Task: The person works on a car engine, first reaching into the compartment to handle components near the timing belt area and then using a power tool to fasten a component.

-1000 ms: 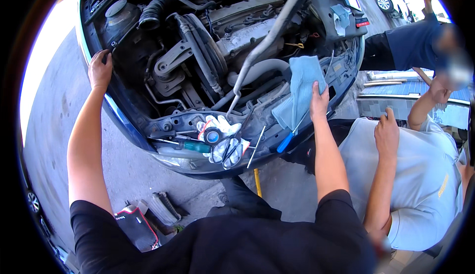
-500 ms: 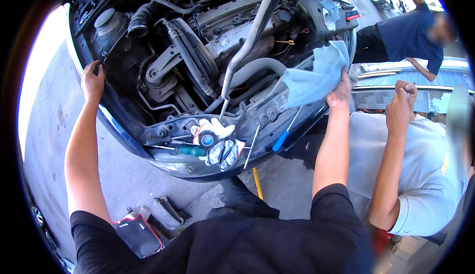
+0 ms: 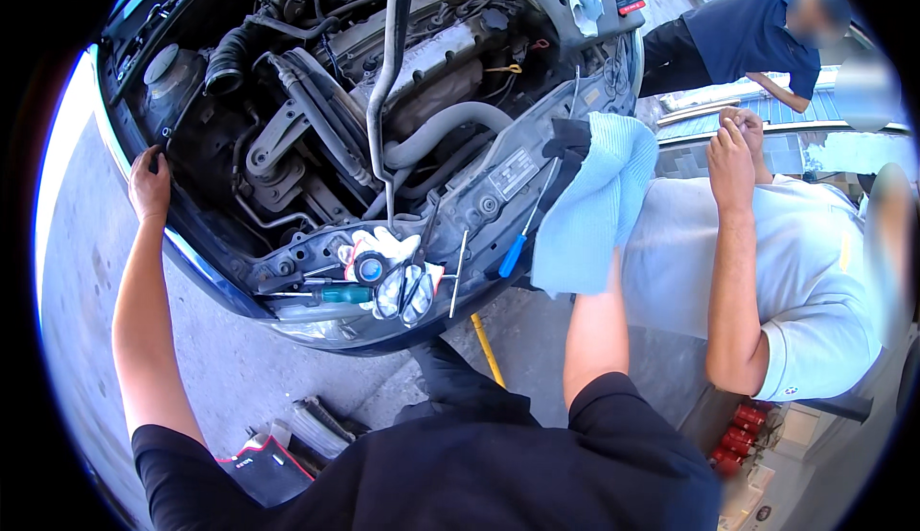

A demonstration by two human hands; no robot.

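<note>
While your left hand (image 3: 149, 186) rests between nine and ten o'clock on the dark blue painted fender edge (image 3: 172, 236), its fingers are bent over the rim; whether they grip it, I cannot tell. Your right hand (image 3: 606, 282), toward three o'clock, is mostly hidden behind the light blue ribbed cloth (image 3: 592, 210), so I cannot tell how its fingers close. The two hands are well apart. The cloth is raised beside the front panel and is not laid down; I judge that its handling is not finished.

As for what is already done, the engine bay is uncovered, and at ten o'clock the black corrugated rubber hose (image 3: 225, 73) shows a free, open end. What seems left is the putting away: at eight o'clock the green-handled screwdriver (image 3: 345, 294), the white fabric gloves (image 3: 391, 294) and the black tape roll with blue core (image 3: 369, 267) lie on the front panel. The thin metal T-handle tool (image 3: 459, 274) lies at six o'clock, and the blue-handled screwdriver (image 3: 513, 256) just past three, near the cloth. Neither hand uses these tools.
</note>
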